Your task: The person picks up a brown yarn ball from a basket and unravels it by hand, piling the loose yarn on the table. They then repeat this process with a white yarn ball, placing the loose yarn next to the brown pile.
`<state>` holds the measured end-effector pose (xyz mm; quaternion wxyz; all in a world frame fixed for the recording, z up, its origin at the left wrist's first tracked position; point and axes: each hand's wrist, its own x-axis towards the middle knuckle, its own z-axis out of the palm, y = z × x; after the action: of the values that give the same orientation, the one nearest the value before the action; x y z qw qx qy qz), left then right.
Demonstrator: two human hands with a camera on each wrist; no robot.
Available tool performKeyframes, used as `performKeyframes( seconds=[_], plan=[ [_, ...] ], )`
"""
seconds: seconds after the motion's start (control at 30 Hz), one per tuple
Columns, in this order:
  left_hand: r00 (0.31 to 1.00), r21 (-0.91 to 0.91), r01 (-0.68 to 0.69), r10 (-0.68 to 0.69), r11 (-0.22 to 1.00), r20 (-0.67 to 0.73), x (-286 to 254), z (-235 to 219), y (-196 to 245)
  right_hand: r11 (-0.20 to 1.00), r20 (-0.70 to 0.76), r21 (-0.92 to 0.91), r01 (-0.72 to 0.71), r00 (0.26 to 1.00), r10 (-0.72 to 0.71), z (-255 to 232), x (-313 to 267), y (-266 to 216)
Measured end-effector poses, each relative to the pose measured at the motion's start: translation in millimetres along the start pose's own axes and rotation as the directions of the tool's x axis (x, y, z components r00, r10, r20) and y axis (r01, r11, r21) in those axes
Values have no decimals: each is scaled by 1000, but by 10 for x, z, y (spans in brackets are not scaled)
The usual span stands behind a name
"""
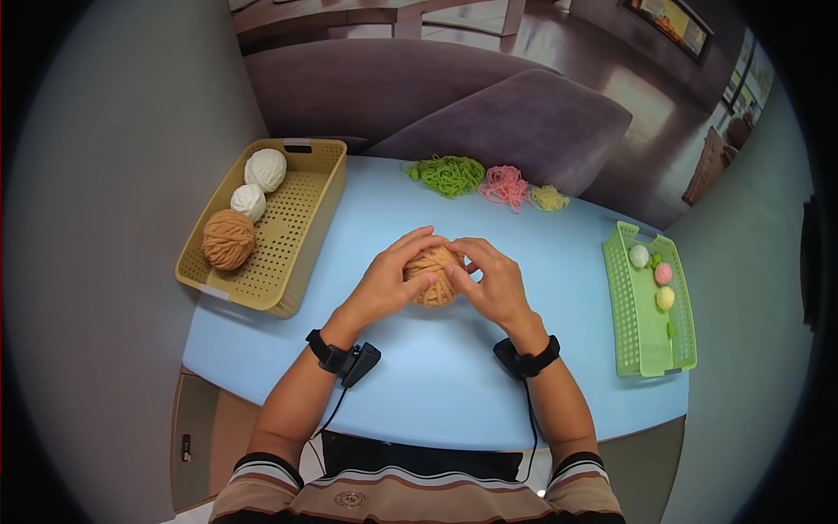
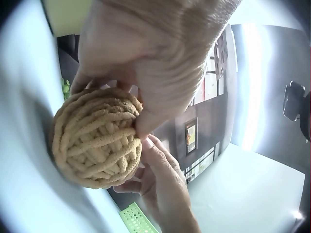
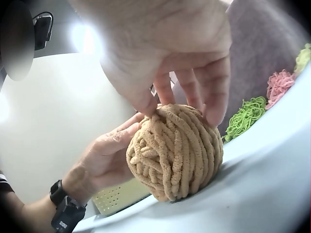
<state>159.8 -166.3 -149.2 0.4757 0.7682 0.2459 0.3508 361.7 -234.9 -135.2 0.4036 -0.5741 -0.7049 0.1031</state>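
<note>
A tan ball of thick, fuzzy yarn [image 1: 432, 260] sits low at the middle of the blue table, between both hands. My left hand [image 1: 389, 278] curves around its left side, thumb on the near face and fingers over the far side. From the right, my right hand [image 1: 497, 286] holds the same ball. In the right wrist view the right thumb and fingers grip the top of the yarn ball [image 3: 177, 155]. The left wrist view shows both thumbs close together at the upper edge of the wound yarn ball [image 2: 99, 141]. Some fingertips are hidden behind it.
At left a tan basket [image 1: 305, 236] holds two white yarn balls and a brown one. A green basket [image 1: 628, 336] with small balls stands at right. Green [image 1: 451, 176], pink [image 1: 504, 187] and yellow [image 1: 549, 199] loose yarn lies along the back edge.
</note>
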Motion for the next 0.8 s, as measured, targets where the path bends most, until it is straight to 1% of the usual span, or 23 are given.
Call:
performKeyframes(
  seconds=[0.03, 0.23, 0.33, 0.43, 0.53, 0.63, 0.73, 0.8],
  plan=[
    [1000, 40, -14, 14, 999, 0, 2, 1, -1, 1000, -4, 9, 21, 1000, -21, 16, 4, 42],
    [999, 47, -33, 34, 998, -20, -16, 33, -49, 999, 0, 29, -27, 1000, 27, 16, -1, 46],
    [1000, 27, -11, 11, 1000, -3, -9, 33, -43, 1000, -11, 27, -13, 1000, 13, 9, -1, 31],
    [998, 81, -42, 45, 996, -33, -10, 45, -19, 999, -29, 42, -9, 1000, 10, 30, -6, 59],
    [992, 198, -60, 81, 978, -98, -38, 81, 70, 999, -35, 28, -19, 999, 20, 41, -3, 78],
    [973, 364, -83, 154, 928, -171, -49, 100, 41, 998, -29, 53, -31, 999, 32, 29, -2, 99],
    [953, 491, -80, 211, 867, -217, -50, 107, 93, 996, 35, 32, -84, 996, 83, -10, 7, 69],
    [942, 521, -74, 231, 850, -242, -45, 119, 116, 997, 16, 31, -67, 998, 66, 8, 3, 96]
  ],
)
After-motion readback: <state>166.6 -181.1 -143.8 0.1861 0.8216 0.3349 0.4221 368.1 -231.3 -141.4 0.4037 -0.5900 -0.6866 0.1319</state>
